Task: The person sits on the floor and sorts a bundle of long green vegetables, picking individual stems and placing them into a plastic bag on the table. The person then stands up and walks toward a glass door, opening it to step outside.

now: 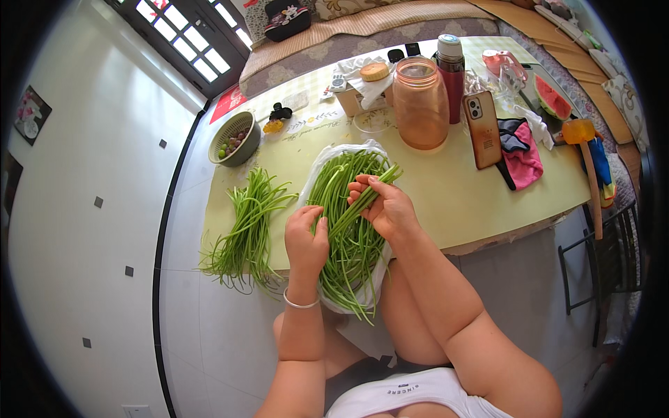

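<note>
My right hand [385, 209] is closed round a small bunch of long thin green vegetable stems [364, 202], held slantwise above the pile. The lower ends of this bunch reach toward my left hand [306, 237]. That hand's fingers are curled at the left edge of the pile, its thumb beside the stems; whatever it pinches is hidden. Beneath both hands a large heap of the same green stems [348, 268] lies in a white plastic bag [382, 275], with some ends hanging over the table's near edge. To the left is a separate bundle of green stems [249, 223], its ends also past the edge.
On the table [460, 216] stand a basket of grapes [247, 157], a large amber jar [420, 104], a red flask [453, 87] and a propped phone [482, 129]. Pink cloth [523, 160], watermelon [550, 97] and an orange-headed mallet [580, 132] are at the right.
</note>
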{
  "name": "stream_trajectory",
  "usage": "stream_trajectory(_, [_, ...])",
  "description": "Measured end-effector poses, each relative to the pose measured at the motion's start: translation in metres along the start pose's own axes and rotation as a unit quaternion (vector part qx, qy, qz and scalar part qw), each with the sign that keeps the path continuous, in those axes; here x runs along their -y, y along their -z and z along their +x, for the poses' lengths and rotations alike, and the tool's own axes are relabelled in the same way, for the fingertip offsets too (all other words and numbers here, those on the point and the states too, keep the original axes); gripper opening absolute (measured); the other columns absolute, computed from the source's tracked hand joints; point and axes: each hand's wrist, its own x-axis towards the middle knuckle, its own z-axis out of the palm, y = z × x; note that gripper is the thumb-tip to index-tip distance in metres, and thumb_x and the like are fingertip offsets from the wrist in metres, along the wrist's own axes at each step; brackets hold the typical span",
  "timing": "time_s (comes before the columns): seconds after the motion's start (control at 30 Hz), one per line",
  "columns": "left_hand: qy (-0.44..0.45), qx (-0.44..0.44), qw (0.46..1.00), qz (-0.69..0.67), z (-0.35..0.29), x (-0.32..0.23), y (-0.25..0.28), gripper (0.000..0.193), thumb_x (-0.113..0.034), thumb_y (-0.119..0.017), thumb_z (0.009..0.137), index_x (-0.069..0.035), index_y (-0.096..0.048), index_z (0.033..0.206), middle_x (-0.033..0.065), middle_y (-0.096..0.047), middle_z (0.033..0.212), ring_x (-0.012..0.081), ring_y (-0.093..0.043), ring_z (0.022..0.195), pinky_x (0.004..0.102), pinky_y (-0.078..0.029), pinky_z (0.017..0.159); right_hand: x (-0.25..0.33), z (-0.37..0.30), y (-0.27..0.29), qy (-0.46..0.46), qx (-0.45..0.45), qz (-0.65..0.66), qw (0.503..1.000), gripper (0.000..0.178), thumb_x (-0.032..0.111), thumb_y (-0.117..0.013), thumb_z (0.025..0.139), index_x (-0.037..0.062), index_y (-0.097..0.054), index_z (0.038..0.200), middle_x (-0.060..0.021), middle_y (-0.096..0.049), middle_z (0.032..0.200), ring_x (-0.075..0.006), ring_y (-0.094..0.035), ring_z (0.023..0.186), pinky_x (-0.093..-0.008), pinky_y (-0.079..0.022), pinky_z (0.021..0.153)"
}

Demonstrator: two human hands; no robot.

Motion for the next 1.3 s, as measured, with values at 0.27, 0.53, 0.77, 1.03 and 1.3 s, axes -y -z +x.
stream_trajectory(0.27, [-0.026,-0.020,0.999,0.029,-0.003,-0.006,-0.003,0.024,-0.010,-0.069,0.081,-0.001,-0.069,0.103,0.0151,-0.065,0.109,0.0279,-0.061,0.101,0.0355,-0.047,0.089,0.002,0.002,0.003,-0.011,-0.029,-0.027,0.999,0.019,0.011,-0.050,0.096,-0.0023,-0.058,0.108,-0.0147,-0.066,0.099,-0.0219,-0.065,0.087,-0.0370,-0.055,0.080])
stream_trajectory(0.53, [0.076,0.034,0.994,-0.065,0.000,0.000,-0.007,0.033,-0.019,-0.071,0.082,0.001,-0.066,0.107,0.0223,-0.055,0.127,0.0347,-0.052,0.119,0.0406,-0.040,0.101,0.002,0.003,0.006,-0.012,-0.023,-0.037,0.999,0.021,0.012,-0.051,0.096,-0.0022,-0.059,0.109,-0.0139,-0.066,0.099,-0.0210,-0.065,0.086,-0.0355,-0.054,0.079])
stream_trajectory(0.77, [0.030,0.048,0.998,0.003,-0.002,0.027,-0.020,0.056,-0.046,-0.062,0.089,0.004,-0.064,0.112,0.0252,-0.048,0.137,0.0376,-0.046,0.125,0.0428,-0.034,0.105,0.000,0.004,0.004,-0.018,-0.025,-0.045,0.998,0.021,0.012,-0.051,0.095,-0.0026,-0.059,0.110,-0.0141,-0.066,0.099,-0.0208,-0.064,0.087,-0.0357,-0.053,0.080])
stream_trajectory(1.03, [0.027,0.079,0.996,0.037,-0.002,0.034,-0.027,0.063,-0.050,-0.059,0.090,0.004,-0.058,0.123,0.0253,-0.046,0.139,0.0383,-0.040,0.130,0.0451,-0.030,0.108,0.000,0.005,0.008,-0.015,-0.017,-0.055,0.998,0.021,0.011,-0.052,0.095,-0.0030,-0.059,0.109,-0.0141,-0.066,0.099,-0.0210,-0.064,0.086,-0.0353,-0.053,0.080])
stream_trajectory(1.3, [0.018,0.088,0.995,0.041,0.002,0.037,-0.026,0.062,-0.042,-0.065,0.088,0.006,-0.056,0.125,0.0242,-0.048,0.135,0.0379,-0.043,0.126,0.0433,-0.032,0.107,-0.001,0.005,0.007,-0.014,-0.014,-0.058,0.998,0.021,0.009,-0.051,0.094,-0.0026,-0.060,0.108,-0.0141,-0.067,0.098,-0.0212,-0.064,0.085,-0.0352,-0.053,0.079])
